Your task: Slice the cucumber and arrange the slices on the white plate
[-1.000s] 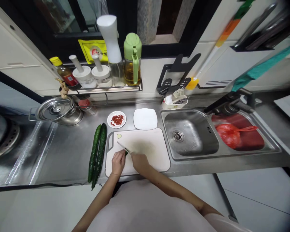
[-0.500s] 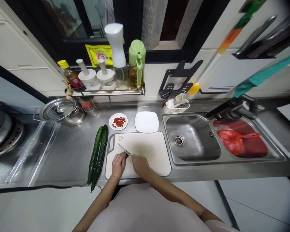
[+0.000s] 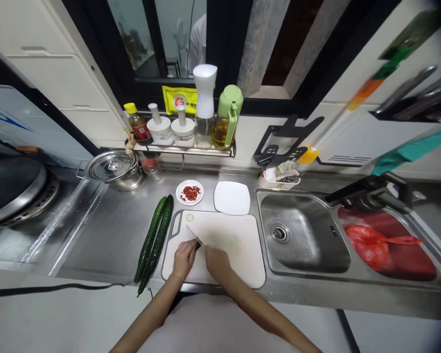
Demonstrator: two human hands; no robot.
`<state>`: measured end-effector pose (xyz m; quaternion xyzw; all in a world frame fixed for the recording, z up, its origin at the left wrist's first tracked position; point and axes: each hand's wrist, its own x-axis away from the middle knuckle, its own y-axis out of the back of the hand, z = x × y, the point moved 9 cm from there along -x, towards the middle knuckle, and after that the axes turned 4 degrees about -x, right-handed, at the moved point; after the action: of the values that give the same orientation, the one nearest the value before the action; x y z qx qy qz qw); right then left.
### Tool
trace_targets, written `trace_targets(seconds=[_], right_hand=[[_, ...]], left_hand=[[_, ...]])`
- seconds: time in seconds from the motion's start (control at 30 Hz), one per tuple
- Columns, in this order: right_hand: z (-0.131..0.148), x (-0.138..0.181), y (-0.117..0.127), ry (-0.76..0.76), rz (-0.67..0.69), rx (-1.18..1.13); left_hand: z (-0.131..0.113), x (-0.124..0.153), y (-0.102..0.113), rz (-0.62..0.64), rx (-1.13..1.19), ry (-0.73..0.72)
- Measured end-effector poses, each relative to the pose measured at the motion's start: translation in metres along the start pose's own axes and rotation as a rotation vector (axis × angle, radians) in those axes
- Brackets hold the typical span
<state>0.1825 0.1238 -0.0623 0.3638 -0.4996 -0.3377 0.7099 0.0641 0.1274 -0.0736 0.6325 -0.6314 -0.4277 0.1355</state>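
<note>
My right hand [image 3: 217,262] is closed around the handle of a knife [image 3: 193,233], its blade slanting up to the left over the white cutting board [image 3: 248,245]. My left hand [image 3: 184,257] presses a short piece of cucumber [image 3: 198,244] against the board, right beside the blade; most of the piece is hidden under the fingers. A thin pale cucumber slice [image 3: 190,217] lies near the board's top left corner. To the left of the board, two long whole cucumbers [image 3: 156,242] lie side by side on the steel counter.
Behind the board stand a small plate of chopped red pieces [image 3: 191,192] and a white square plate [image 3: 232,198]. A sink [image 3: 297,230] is at the right, with a red bag [image 3: 369,245] in its second basin. A lidded pot [image 3: 115,169] stands back left, beneath a condiment shelf [image 3: 191,149].
The camera view has shifted, so the counter and hands appear slightly lower. Both hands keep their grips on the knife and the cucumber piece, with little visible movement over the board.
</note>
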Motion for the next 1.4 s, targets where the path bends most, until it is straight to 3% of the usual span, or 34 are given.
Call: trace_targets(seconds=[0.33, 0.6, 0.7, 0.77, 0.83, 0.97, 1.1, 1.3, 1.4], right_hand=[[-0.01, -0.004, 0.003, -0.021, 0.004, -0.021], [-0.03, 0.007, 0.023, -0.088, -0.101, -0.009], [-0.043, 0.015, 0.035, -0.127, -0.166, 0.016], [-0.05, 0.02, 0.046, -0.142, -0.242, 0.053], [-0.056, 0.024, 0.059, -0.16, -0.327, 0.093], [-0.057, 0.029, 0.075, -0.154, -0.415, 0.151], [-0.052, 0.032, 0.084, -0.106, -0.454, 0.176], [-0.052, 0.038, 0.081, -0.088, -0.451, 0.2], [-0.056, 0.041, 0.075, -0.108, -0.419, 0.197]], left_hand=[[-0.001, -0.001, 0.002, -0.039, 0.05, 0.006], [0.006, -0.002, 0.002, -0.027, 0.127, 0.218], [0.01, -0.01, 0.023, -0.13, 0.115, 0.319], [0.012, -0.021, 0.048, -0.274, 0.071, 0.375], [0.006, -0.041, 0.065, -0.327, 0.027, 0.363], [-0.023, -0.093, 0.048, 0.045, -0.036, 0.161], [-0.043, -0.115, 0.026, 0.304, -0.077, 0.066], [-0.052, -0.117, 0.01, 0.383, -0.034, 0.018], [-0.038, -0.115, 0.004, 0.353, 0.041, 0.086]])
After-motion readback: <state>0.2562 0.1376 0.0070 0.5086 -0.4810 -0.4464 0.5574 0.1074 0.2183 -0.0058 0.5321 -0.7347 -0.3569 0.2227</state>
